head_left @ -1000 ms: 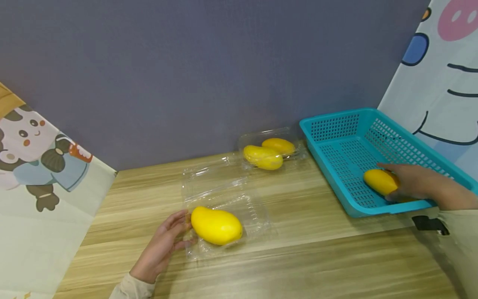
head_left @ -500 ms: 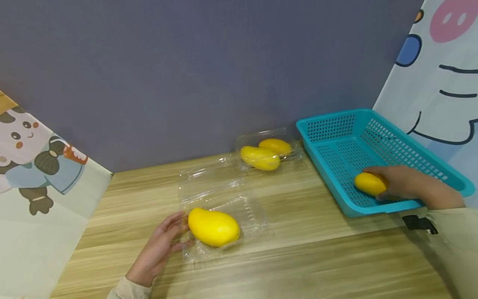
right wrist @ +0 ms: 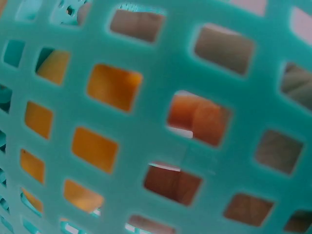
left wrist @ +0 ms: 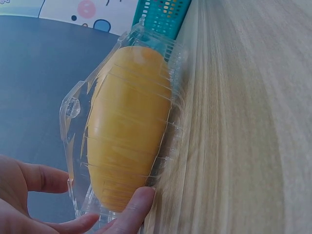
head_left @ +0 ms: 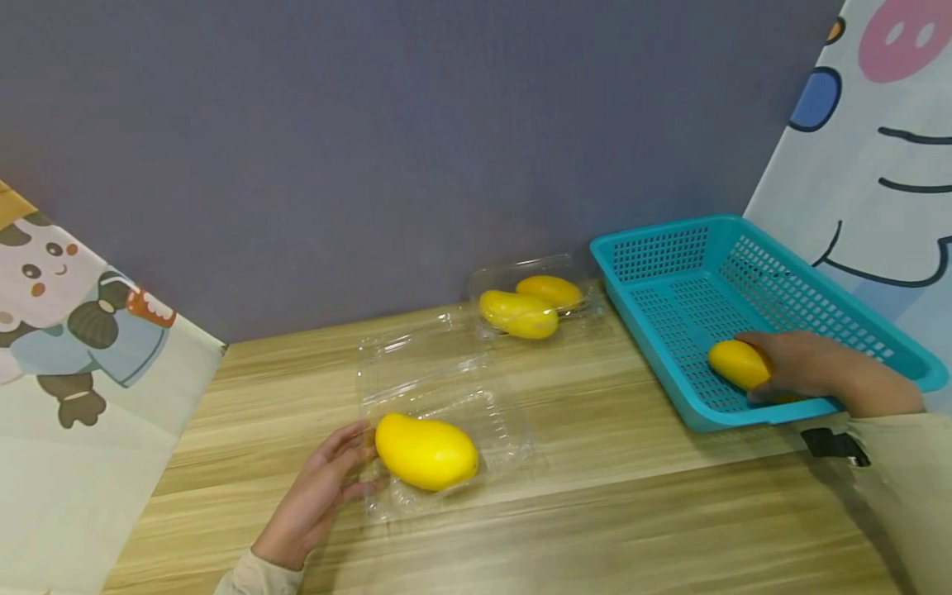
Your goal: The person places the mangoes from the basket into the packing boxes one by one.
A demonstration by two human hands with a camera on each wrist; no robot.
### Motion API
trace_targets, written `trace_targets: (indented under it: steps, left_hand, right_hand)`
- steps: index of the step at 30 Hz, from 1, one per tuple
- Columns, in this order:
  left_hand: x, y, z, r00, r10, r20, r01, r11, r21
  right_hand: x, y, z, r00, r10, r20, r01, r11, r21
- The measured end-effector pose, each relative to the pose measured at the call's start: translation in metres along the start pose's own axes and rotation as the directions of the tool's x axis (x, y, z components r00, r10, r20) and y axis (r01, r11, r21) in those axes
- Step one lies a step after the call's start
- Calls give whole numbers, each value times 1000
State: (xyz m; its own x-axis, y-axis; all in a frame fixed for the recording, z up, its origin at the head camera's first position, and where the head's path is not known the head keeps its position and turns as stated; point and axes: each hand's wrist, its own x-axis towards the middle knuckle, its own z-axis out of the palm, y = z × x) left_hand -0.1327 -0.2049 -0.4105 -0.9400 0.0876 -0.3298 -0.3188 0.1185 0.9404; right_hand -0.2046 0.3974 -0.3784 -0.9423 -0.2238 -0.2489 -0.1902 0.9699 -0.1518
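Observation:
In the head view a yellow mango [head_left: 426, 452] lies in the near part of a clear plastic clamshell box [head_left: 506, 430], whose lid is folded back. My left hand [head_left: 320, 483] is at the box's left end with fingers spread and relaxed. In the left wrist view its fingertips [left wrist: 139, 202] touch the plastic around the mango [left wrist: 129, 122]. My right hand [head_left: 811, 368] reaches into the blue-green basket [head_left: 647, 330] and grips another mango [head_left: 738, 364]. Through the basket holes, the right wrist view shows parts of that mango [right wrist: 114, 87] and of the fingers [right wrist: 209, 122].
Behind the open box, against the grey wall [head_left: 335, 165], stands a second clear box [head_left: 521, 268] holding two mangoes [head_left: 518, 314]. Its right end is close to the basket. Cartoon-printed panels [head_left: 892, 182] rise at both sides of the wooden table [head_left: 595, 529].
The whole scene has shifted slightly left in the head view. My right hand still grips the mango in the basket, and my left hand stays at the open box.

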Motion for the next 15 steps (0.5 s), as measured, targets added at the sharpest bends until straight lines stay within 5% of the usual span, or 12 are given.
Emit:
trace_targets:
  steps: [15]
  left_hand:
    - [0, -1, 0, 1000, -7, -11, 8, 1000, 7]
  right_hand:
    - [2, -3, -7, 994, 65, -86, -68, 997, -28]
